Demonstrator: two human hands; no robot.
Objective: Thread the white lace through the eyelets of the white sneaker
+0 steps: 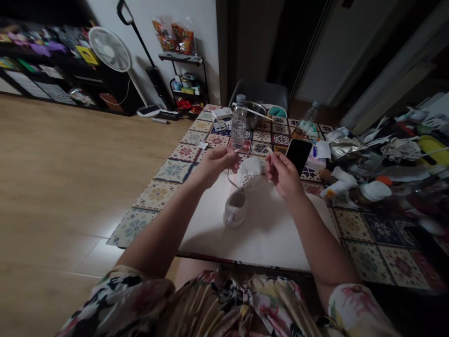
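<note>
A white sneaker (235, 209) lies on a white sheet (280, 234), its opening toward me and its toe pointing away. My left hand (222, 160) is closed in a pinch on one end of a white shoelace (230, 178), just left of the toe. To the right of the shoe, my right hand (281, 172) pinches the other lace end, which pokes up above the fingertips. Both hands are raised a little above the shoe. The lace runs through the eyelets near the tongue.
A clear water bottle (239, 122) stands beyond the shoe, near a metal bowl (253, 117) with chopsticks across it. Right of my right hand lies a black phone (299, 154). Piled clutter and a white-lidded jar (374, 191) fill the table's right side. A patterned tablecloth (156, 194) covers the table.
</note>
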